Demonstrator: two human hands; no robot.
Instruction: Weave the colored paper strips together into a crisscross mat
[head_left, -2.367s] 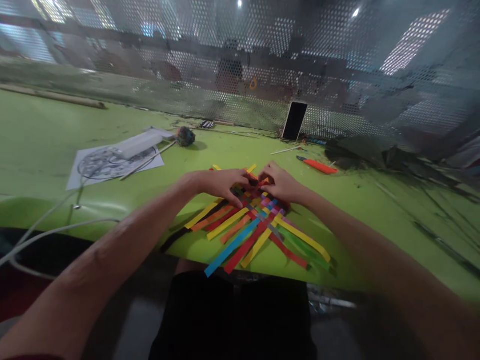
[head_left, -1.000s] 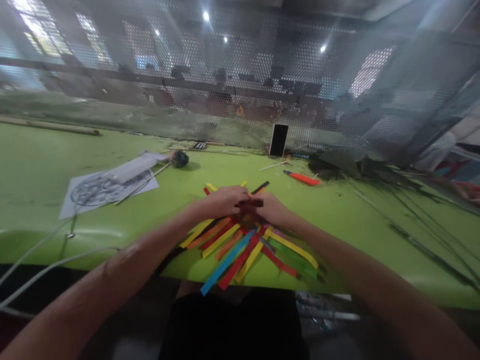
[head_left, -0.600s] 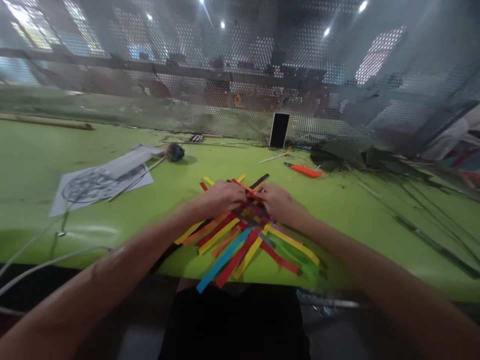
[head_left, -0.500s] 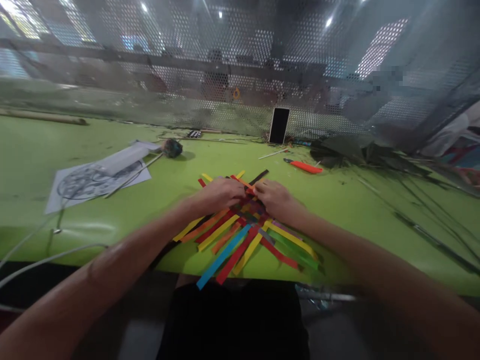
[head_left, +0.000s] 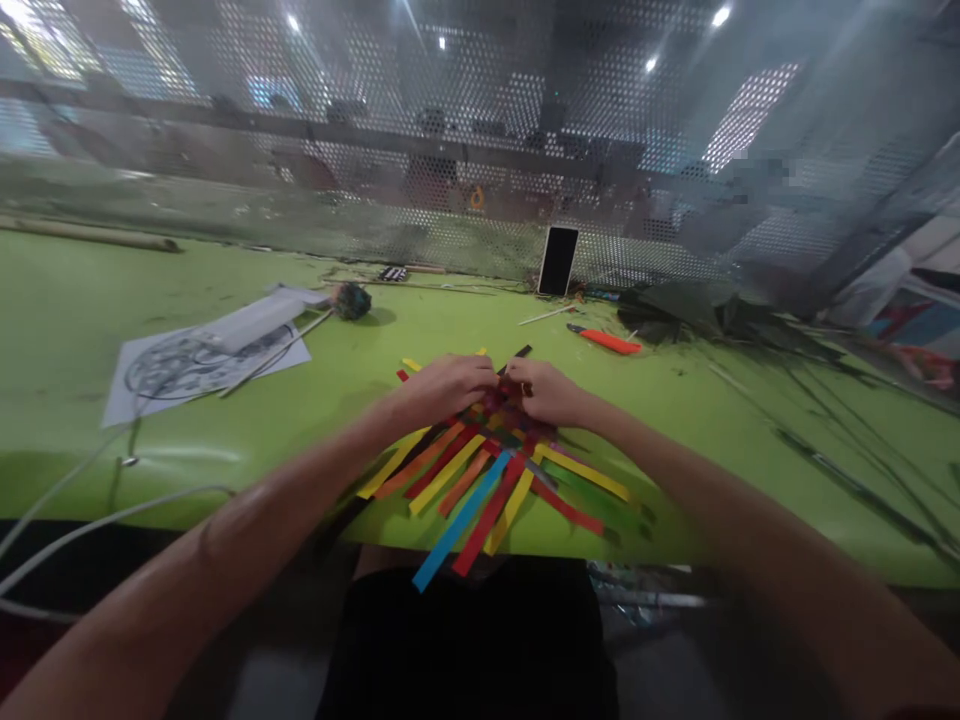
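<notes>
A weave of coloured paper strips (head_left: 504,436) lies at the front of the green table, its loose ends fanned out. A blue strip (head_left: 461,525) and a red strip (head_left: 486,520) reach past the table's front edge. My left hand (head_left: 459,385) is closed at the far left side of the weave, fingers bent down onto the strips. Opposite it, my right hand (head_left: 546,392) is closed too, with thumb and fingers pinched together. Both sets of fingertips nearly meet at the far edge of the weave. The exact strips they pinch are partly hidden.
A red-handled knife (head_left: 609,341) and a phone (head_left: 559,260) propped upright are beyond my hands. To the left lie a printed sheet (head_left: 157,365), a white power strip (head_left: 259,318) and a dark ball on a stick (head_left: 350,300). Dark leaves (head_left: 697,305) spread at the right.
My right hand has turned and drawn closer to my left at the far edge of the weave. The orange-red strip end between my hands no longer shows. The view has shifted slightly.
</notes>
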